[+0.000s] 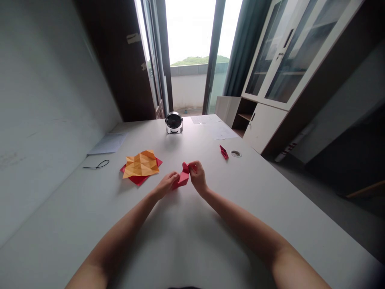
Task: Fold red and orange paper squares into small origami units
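A piece of folded red paper (183, 179) is held between my two hands above the middle of the white table. My left hand (169, 182) grips its left side, thumb on top. At its upper right, my right hand (196, 175) pinches an edge of the same paper, with the fingers curled in. One flap stands up between the hands. To the left lies a creased orange paper sheet (142, 163) on top of a red paper sheet (138, 180). A small folded red paper piece (223, 152) rests on the right, apart from my hands.
Beside the small red piece lies a roll of white tape (236, 153). A round black and silver device (174, 122) stands at the table's (186, 233) far end. White papers (108, 143) and a black cord (96, 165) lie at the left, more sheets (223, 131) at the far right.
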The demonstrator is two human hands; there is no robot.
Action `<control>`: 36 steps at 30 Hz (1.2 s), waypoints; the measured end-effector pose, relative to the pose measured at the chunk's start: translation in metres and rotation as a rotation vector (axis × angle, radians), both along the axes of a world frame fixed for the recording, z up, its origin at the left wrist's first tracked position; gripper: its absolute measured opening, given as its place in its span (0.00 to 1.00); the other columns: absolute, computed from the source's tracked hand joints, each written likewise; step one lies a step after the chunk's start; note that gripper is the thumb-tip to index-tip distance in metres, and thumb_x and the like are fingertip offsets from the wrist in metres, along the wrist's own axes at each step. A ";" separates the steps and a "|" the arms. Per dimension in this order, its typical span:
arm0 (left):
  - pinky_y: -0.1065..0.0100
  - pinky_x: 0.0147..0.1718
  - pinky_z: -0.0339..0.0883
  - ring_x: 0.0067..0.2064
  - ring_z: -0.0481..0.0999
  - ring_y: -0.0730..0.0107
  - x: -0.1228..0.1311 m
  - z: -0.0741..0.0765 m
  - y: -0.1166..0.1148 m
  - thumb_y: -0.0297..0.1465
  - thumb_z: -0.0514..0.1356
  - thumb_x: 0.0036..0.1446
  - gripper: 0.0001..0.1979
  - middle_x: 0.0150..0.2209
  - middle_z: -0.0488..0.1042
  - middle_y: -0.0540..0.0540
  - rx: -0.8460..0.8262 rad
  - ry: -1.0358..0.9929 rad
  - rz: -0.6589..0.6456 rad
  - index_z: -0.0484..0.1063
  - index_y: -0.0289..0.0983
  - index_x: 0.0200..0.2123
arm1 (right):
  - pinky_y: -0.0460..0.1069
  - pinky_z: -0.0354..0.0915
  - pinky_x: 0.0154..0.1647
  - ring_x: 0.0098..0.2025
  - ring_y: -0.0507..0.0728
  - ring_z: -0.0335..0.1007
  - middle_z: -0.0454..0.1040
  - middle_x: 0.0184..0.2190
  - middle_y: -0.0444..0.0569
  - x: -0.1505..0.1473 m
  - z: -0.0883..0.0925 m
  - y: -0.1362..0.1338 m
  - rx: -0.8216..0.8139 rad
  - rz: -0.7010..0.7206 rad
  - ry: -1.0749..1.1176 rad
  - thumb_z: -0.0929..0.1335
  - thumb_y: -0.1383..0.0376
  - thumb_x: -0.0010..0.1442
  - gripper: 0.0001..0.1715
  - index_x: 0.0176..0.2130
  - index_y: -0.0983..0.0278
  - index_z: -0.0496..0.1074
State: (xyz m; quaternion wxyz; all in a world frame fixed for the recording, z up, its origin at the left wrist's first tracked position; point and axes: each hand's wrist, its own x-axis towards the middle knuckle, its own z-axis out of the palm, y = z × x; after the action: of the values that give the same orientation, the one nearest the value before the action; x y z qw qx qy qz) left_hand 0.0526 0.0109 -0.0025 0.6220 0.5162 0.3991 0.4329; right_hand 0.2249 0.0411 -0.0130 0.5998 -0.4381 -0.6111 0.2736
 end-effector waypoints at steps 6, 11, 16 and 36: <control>0.60 0.42 0.70 0.37 0.78 0.61 -0.002 -0.001 0.003 0.44 0.61 0.58 0.20 0.39 0.79 0.36 -0.215 -0.252 -0.135 0.78 0.32 0.41 | 0.50 0.68 0.34 0.35 0.56 0.68 0.70 0.34 0.48 -0.002 0.008 -0.008 0.051 0.045 0.038 0.65 0.58 0.66 0.10 0.35 0.60 0.67; 0.57 0.48 0.70 0.39 0.80 0.60 -0.007 0.010 -0.001 0.50 0.55 0.62 0.25 0.42 0.79 0.37 -0.272 -0.395 -0.186 0.75 0.34 0.46 | 0.50 0.70 0.38 0.37 0.56 0.70 0.71 0.35 0.47 -0.001 0.014 -0.013 0.088 0.137 0.018 0.64 0.56 0.68 0.11 0.36 0.60 0.69; 0.55 0.49 0.69 0.43 0.80 0.57 -0.002 0.018 -0.012 0.43 0.62 0.60 0.18 0.45 0.78 0.40 -0.276 -0.414 -0.240 0.71 0.38 0.48 | 0.53 0.70 0.44 0.42 0.56 0.71 0.71 0.39 0.49 0.001 0.017 -0.015 0.204 0.198 -0.059 0.63 0.63 0.69 0.06 0.39 0.60 0.68; 0.64 0.41 0.71 0.38 0.77 0.68 0.003 0.009 -0.009 0.30 0.67 0.54 0.26 0.41 0.75 0.45 -0.216 -0.391 -0.144 0.66 0.40 0.56 | 0.53 0.64 0.43 0.39 0.58 0.65 0.68 0.35 0.48 0.011 0.013 -0.005 0.274 -0.044 -0.318 0.62 0.71 0.65 0.08 0.35 0.60 0.65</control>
State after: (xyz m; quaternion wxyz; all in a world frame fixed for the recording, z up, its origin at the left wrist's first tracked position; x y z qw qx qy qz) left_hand 0.0555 0.0017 0.0068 0.7684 0.3799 0.2774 0.4339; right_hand 0.2360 0.0362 0.0002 0.5556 -0.4034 -0.7198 0.1019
